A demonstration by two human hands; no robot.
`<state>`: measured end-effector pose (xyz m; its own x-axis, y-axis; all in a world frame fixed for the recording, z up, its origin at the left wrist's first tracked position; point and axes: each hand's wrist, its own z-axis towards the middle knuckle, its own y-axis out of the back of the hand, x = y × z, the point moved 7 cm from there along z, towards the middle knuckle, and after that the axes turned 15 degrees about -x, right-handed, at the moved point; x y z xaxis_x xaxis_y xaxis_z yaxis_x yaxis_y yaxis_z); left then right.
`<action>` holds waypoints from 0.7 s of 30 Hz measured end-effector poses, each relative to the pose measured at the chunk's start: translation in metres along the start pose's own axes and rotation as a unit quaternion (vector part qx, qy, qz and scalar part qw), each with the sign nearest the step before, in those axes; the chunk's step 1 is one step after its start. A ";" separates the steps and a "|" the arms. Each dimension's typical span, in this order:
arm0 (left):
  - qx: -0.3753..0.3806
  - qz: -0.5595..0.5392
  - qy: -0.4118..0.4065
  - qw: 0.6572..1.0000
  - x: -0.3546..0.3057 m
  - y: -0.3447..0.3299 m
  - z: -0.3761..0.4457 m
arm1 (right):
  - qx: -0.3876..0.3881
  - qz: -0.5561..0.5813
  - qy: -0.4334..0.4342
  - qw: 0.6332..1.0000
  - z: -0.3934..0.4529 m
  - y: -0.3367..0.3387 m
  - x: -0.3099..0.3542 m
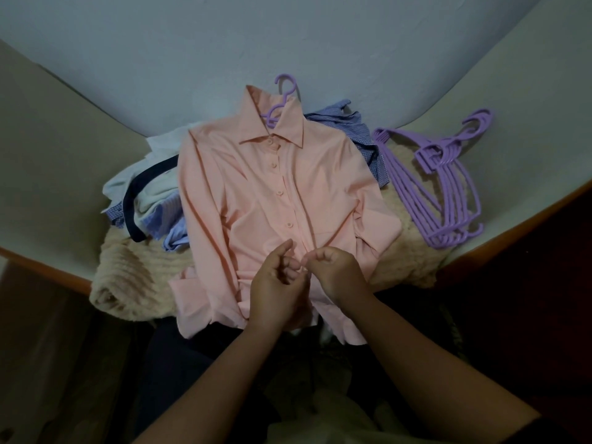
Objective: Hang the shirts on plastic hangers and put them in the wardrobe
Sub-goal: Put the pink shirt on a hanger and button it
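On peach shirt (256,187), 2 pinching hands (301,277)

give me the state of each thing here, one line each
peach shirt: lying flat, front up, upper buttons done, on a hanger
hanger in shirt: inside the collar, hook sticking out
left hand: fingers curled, pinching the shirt's lower placket
right hand: fingers curled, pinching the same placket
spare purple hangers: stacked, unused, right of the shirt
other shirts: crumpled in a pile, not hung
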<state>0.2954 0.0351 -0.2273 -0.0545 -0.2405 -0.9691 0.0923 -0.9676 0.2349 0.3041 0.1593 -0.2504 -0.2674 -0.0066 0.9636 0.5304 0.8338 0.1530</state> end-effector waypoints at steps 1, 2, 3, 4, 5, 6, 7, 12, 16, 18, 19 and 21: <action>0.004 0.000 0.000 1.000 0.001 0.000 0.000 | -0.006 0.004 -0.001 1.000 0.000 0.001 0.000; 0.009 0.001 0.003 1.000 0.002 -0.001 0.000 | -0.011 0.009 -0.004 1.000 0.001 0.001 -0.001; 0.014 -0.002 0.009 1.000 0.002 -0.001 0.001 | -0.015 0.013 -0.007 1.000 0.002 0.002 -0.001; 0.018 -0.012 0.023 1.000 0.004 -0.002 0.001 | -0.018 0.014 -0.008 1.000 0.002 0.002 -0.002; 0.022 -0.033 0.046 0.998 0.007 -0.002 0.002 | -0.020 0.015 -0.007 1.000 0.002 0.003 -0.002; 0.025 -0.060 0.076 0.995 0.011 -0.003 0.003 | -0.021 0.015 -0.004 1.000 0.003 0.003 -0.003; 0.027 -0.085 0.104 0.991 0.015 -0.004 0.004 | -0.021 0.011 0.001 1.000 0.004 0.004 -0.003; -0.003 -0.121 0.187 0.975 0.029 -0.003 0.010 | -0.015 0.002 0.041 0.999 0.006 0.006 -0.002; -0.022 -0.189 0.297 0.936 0.037 -0.006 0.010 | -0.013 -0.034 0.081 0.996 0.006 0.006 0.000; -0.013 -0.209 0.325 0.922 0.036 -0.007 0.011 | -0.020 -0.032 0.092 0.995 0.005 0.007 0.005; -0.010 -0.204 0.325 0.923 0.035 -0.007 0.013 | -0.024 -0.016 0.083 0.996 0.004 0.008 0.006; -0.007 -0.191 0.311 0.931 0.031 -0.004 0.021 | -0.016 0.023 0.034 0.999 0.006 0.009 0.002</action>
<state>0.2726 0.0301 -0.2564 0.4993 0.2162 -0.8390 0.1965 -0.9714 -0.1334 0.3038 0.1697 -0.2485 -0.1870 -0.0075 0.9823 0.5660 0.8165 0.1140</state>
